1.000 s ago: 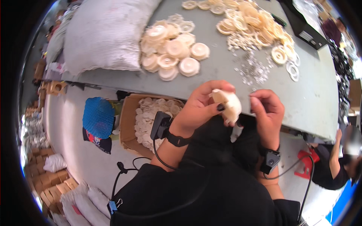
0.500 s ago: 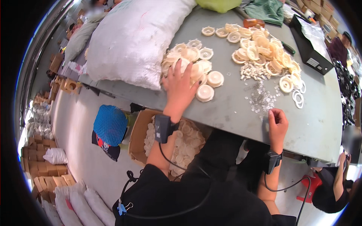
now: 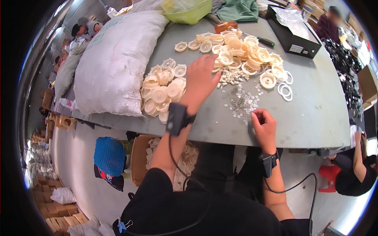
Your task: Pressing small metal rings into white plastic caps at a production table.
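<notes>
The right hand (image 3: pixel 264 125), fingertips nearly together, contents unclear, rests near tiny translucent plastic rings (image 3: pixel 241 104); beyond, the left hand (image 3: pixel 201 78), thumb spread, meets round cream plastic discs (image 3: pixel 225 58) heaped on the flat grey table (image 3: pixel 311 110), probably light, stiff, best gripped by rims.

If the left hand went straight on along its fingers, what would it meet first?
Probably the left part of the big cream disc pile, just ahead of the left hand; its height is unclear, so it might pass above.
</notes>
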Available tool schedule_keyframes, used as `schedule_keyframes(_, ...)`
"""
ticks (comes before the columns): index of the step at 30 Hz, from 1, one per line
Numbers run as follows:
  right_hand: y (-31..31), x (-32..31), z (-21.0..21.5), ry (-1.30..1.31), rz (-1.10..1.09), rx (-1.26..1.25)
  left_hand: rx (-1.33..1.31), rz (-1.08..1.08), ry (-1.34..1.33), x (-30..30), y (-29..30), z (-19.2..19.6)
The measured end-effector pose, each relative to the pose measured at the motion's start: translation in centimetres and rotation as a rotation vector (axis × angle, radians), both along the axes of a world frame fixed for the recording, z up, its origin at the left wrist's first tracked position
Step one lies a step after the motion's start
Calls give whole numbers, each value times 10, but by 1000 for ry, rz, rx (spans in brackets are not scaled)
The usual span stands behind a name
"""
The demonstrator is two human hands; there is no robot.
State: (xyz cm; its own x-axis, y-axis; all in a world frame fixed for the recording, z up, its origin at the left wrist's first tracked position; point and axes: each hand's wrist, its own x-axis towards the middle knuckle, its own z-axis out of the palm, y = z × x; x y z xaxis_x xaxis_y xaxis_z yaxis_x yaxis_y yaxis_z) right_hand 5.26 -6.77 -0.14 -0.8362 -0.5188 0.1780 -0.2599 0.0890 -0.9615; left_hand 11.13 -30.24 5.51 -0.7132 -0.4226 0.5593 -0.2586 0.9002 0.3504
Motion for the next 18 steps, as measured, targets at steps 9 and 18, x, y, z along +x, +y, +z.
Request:
schedule_keyframes(9, 4, -2, 0, 1, -20, -48, -104, 179, -263, -60, -26, -25)
schedule_keyframes(18, -1, -10, 3, 61, 2, 75, 1383, -243, 233, 34, 38, 9)
